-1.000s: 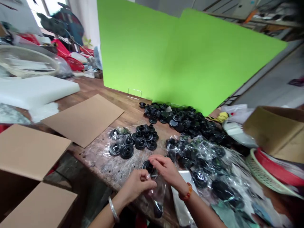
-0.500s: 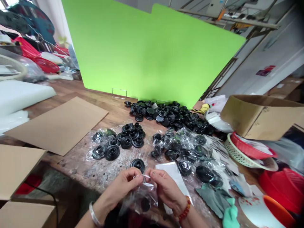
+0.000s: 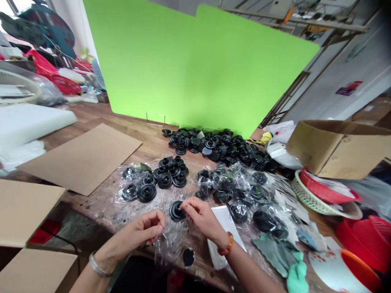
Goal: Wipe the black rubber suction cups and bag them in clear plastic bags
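My right hand (image 3: 200, 215) pinches the raised hub of a black, ringed round part (image 3: 176, 211) near the table's front edge. To its left, my left hand (image 3: 149, 228) is closed, fingers curled together. Thin clear plastic, which looks like a bag (image 3: 166, 246), hangs just below my left fingers; its upper edge is hard to make out. Beyond my hands lies a small group of similar black parts (image 3: 165, 180), some in clear wrapping. Many wrapped parts (image 3: 235, 187) lie to the right, and a loose heap (image 3: 214, 144) sits farther back.
A white sheet stack (image 3: 224, 228) lies beside my right wrist. Grey-green gloves (image 3: 276, 254), a white-orange container (image 3: 332, 264), baskets (image 3: 314, 199) and a carton (image 3: 330, 150) stand right. Flat cardboard (image 3: 88, 158) lies left. A green panel (image 3: 214, 69) stands behind the heap.
My hands have moved apart from the clear bag's edge they both held. The right reached forward to the black round part; the left shifted left, with clear plastic below it.
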`<act>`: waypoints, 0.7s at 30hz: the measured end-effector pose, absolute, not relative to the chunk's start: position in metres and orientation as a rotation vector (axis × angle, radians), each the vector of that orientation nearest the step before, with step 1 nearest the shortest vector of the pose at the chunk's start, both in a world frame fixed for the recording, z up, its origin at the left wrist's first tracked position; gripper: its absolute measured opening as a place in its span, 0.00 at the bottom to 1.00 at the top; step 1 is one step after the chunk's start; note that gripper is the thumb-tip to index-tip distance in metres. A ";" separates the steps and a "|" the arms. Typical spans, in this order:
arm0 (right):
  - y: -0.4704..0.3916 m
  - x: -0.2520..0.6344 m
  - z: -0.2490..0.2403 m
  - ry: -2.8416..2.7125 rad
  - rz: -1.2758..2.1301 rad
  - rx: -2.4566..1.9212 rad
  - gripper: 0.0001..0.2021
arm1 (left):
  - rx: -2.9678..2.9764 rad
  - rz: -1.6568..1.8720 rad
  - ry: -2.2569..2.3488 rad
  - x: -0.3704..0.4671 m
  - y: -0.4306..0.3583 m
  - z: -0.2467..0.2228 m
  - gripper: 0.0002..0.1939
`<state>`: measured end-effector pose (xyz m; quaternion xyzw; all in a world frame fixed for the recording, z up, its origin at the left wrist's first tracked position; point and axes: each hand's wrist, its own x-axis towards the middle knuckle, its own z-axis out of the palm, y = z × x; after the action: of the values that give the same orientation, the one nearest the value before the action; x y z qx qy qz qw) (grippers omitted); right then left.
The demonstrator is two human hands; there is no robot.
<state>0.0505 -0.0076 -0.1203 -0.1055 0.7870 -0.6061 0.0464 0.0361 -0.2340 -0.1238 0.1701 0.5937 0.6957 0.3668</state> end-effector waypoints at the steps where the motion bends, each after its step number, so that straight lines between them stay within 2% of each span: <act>1: -0.008 0.043 -0.125 2.587 -1.703 -0.437 0.10 | 0.458 1.752 1.619 0.033 -0.236 -0.120 0.11; 3: -0.009 0.031 -0.136 2.726 -1.393 -0.742 0.17 | 0.482 1.711 1.766 0.028 -0.238 -0.115 0.10; 6: -0.008 0.020 -0.143 2.701 -1.216 -0.929 0.17 | 0.490 1.681 1.971 0.026 -0.235 -0.112 0.08; 8: -0.007 0.019 -0.134 2.810 -1.376 -0.779 0.14 | 0.508 1.619 2.127 0.027 -0.230 -0.109 0.06; 11: -0.006 0.025 -0.103 2.852 -1.814 -0.259 0.10 | 0.572 1.545 2.361 0.031 -0.220 -0.104 0.05; 14: -0.012 0.036 -0.075 2.605 -2.068 0.025 0.13 | 0.613 1.600 2.448 0.036 -0.205 -0.099 0.05; 21: -0.014 0.050 -0.080 2.870 -1.780 0.089 0.09 | 0.508 1.960 2.424 0.045 -0.182 -0.106 0.04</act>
<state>0.0503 -0.0144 -0.0802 0.0261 0.8436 -0.5231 -0.1181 0.0447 -0.1818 -0.1062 0.1608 0.7675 0.6205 -0.0086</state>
